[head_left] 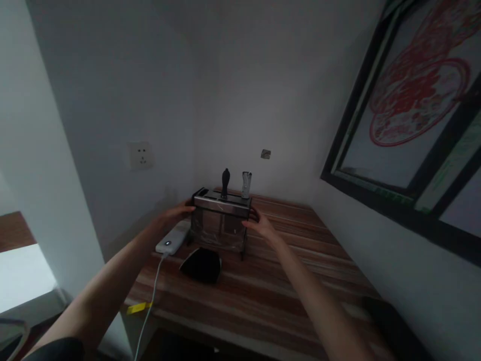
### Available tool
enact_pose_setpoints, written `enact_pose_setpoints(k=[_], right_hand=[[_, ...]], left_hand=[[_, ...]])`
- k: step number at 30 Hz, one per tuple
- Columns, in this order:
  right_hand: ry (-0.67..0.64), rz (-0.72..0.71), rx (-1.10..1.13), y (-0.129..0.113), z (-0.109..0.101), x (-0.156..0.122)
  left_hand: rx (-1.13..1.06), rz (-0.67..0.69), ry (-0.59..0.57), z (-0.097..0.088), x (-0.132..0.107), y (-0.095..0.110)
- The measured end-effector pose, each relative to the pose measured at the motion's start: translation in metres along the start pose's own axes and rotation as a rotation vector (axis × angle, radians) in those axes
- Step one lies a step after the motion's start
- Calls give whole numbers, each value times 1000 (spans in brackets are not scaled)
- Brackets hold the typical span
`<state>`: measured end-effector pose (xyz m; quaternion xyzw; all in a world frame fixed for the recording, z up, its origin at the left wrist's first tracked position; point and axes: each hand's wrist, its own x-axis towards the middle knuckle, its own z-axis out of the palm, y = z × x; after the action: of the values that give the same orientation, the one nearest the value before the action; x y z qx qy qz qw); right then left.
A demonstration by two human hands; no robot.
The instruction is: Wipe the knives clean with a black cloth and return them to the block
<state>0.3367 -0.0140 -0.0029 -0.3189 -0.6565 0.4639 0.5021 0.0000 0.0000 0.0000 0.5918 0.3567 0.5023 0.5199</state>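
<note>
Rack (220, 220) (metal top, see-through front) stands at the far end of the table (285, 281), close to the wall corner, w/ L hand (176, 214) at its L end and R hand (261, 225) at its R end. Grip: fingers of both hands lie against or round the rack ends, but in this dim light one cannot tell whether they clamp it or only touch it. Two handles rise from slots in the rack top: black handle (225, 183) and, just R of it, pale handle (246, 184). Risks (judged): if the rack is tipped or jerked, either tool could slide out of its slot. Smooth rack ends prob. give poor purchase, so an uneven squeeze could let it twist or slip. Power bank (172, 239) lies just L of the rack's base, under the L wrist, w/ cable (148, 306) trailing toward the viewer. A wrist or rack foot snagging it could drag the bank off. Black object (202, 264), just in front of the rack, would be struck by any pull toward the viewer. Hidden/unclear: what the handles belong to, since their lower parts blur behind the front panel; fingertips of both hands, partly behind the rack; contact between bank and rack; nature of the black object; cable's lower end, cut off at picture edge.
</note>
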Motion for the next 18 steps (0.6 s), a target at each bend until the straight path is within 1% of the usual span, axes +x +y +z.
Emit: enact_pose_setpoints(k=[6,10,14,18], right_hand=[[-7,-11,9,0,-1,1],[20,-17,15,5,-3,1],[51,-32,-2,8,-8,-1],[61,-64,-31,4,-19,-4]], left_hand=[[-15,23,7,10,-5,5],[-18,34,32,16,-6,10],[-20,35,42,20,-2,12],[-38,93,25,27,8,12]])
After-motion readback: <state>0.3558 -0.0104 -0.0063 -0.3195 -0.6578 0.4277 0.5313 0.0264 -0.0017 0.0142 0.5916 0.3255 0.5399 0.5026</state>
